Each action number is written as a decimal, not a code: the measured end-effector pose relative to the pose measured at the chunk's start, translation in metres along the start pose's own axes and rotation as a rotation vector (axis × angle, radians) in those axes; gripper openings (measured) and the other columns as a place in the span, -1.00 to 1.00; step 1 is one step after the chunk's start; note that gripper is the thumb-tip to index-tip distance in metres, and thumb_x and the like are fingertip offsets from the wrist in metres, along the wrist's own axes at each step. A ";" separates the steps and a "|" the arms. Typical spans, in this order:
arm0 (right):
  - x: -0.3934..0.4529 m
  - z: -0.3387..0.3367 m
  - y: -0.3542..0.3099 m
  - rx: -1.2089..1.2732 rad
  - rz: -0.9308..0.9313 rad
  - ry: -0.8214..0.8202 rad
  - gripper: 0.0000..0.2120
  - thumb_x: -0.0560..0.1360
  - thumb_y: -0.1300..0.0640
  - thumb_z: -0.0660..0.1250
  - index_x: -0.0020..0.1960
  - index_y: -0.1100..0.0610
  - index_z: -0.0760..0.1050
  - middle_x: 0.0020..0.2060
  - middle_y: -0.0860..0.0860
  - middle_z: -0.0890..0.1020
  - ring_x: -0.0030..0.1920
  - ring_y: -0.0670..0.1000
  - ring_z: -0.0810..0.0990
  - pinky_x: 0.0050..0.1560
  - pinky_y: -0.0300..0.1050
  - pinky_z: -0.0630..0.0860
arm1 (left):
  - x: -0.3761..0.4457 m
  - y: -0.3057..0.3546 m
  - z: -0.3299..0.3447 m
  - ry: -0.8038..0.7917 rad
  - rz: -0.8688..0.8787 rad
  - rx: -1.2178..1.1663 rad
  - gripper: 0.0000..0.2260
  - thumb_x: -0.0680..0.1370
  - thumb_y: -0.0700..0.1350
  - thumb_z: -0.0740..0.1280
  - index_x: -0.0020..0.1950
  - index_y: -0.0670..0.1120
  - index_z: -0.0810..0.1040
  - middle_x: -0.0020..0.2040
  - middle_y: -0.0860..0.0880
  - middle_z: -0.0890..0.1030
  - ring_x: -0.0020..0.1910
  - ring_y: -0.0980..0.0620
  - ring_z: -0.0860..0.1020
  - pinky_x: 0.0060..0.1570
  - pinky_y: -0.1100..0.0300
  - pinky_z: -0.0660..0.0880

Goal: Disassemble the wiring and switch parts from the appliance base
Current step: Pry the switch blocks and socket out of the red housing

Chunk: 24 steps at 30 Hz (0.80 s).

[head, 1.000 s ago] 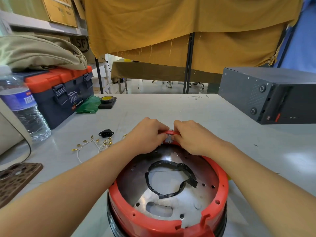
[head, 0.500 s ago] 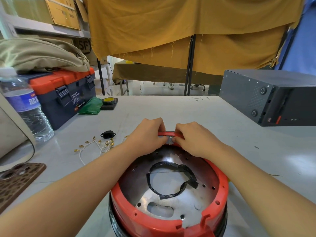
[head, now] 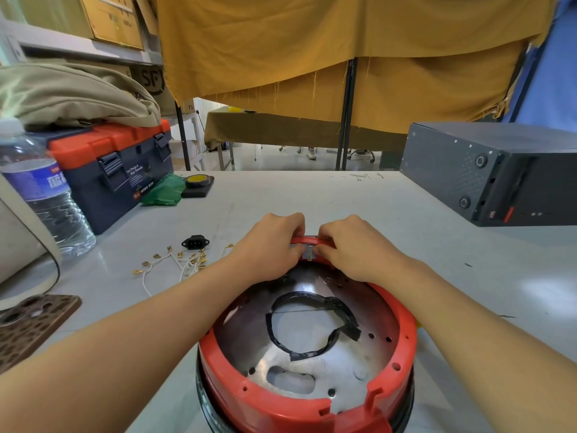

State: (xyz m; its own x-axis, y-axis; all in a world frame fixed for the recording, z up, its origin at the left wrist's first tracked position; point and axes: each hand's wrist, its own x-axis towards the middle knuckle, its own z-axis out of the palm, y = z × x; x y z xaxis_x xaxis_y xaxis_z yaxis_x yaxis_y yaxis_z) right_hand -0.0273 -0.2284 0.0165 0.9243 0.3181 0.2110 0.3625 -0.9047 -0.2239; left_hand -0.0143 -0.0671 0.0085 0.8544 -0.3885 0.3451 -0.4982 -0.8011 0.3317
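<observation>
Both your left hand (head: 271, 242) and right hand (head: 352, 245) pinch the small metal switch part (head: 309, 253) at the far rim of the red base (head: 402, 326) on the tabletop (head: 312, 195). Pull unevenly and it may snap or slip free.

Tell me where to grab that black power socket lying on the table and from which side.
Take the power socket from above, pinching its two long sides. It lies flat on the table, apart from the wires, with small ears sticking out at each end, so the long sides look like the easier hold.
</observation>
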 end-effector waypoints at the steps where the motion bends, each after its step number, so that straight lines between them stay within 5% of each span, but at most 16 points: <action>1: 0.000 0.000 0.000 0.000 -0.001 0.004 -0.81 0.56 0.04 0.25 -0.01 0.13 0.56 -0.20 0.11 0.53 -0.15 0.18 0.53 -0.14 0.04 0.52 | 0.000 0.001 0.000 0.001 -0.006 0.004 -0.91 0.50 -0.15 0.30 -0.12 -0.04 0.39 -0.33 0.05 0.42 -0.27 -0.04 0.44 -0.35 0.20 0.27; 15: 0.000 -0.001 -0.003 -0.055 -0.019 0.031 -0.78 0.57 0.07 0.24 0.00 0.18 0.58 -0.17 0.16 0.54 -0.16 0.18 0.53 -0.22 0.00 0.48 | 0.000 0.006 0.000 -0.058 -0.073 0.014 -0.92 0.52 -0.15 0.26 -0.05 -0.08 0.36 -0.16 -0.11 0.52 -0.18 -0.12 0.49 -0.18 -0.02 0.48; 24: 0.000 -0.001 -0.001 -0.035 -0.004 -0.019 -0.78 0.57 0.04 0.22 0.00 0.17 0.52 -0.14 0.15 0.55 -0.14 0.20 0.54 -0.15 0.04 0.51 | 0.000 0.000 0.000 -0.080 -0.052 -0.065 -0.82 0.47 -0.10 0.36 -0.06 -0.05 0.36 -0.24 0.00 0.52 -0.24 -0.02 0.50 -0.26 0.12 0.45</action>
State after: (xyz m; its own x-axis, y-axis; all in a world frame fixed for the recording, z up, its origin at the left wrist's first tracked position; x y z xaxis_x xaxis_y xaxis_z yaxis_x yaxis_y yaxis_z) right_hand -0.0281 -0.2273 0.0172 0.9250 0.3271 0.1933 0.3623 -0.9126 -0.1893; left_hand -0.0140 -0.0669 0.0088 0.8872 -0.3842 0.2554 -0.4590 -0.7911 0.4043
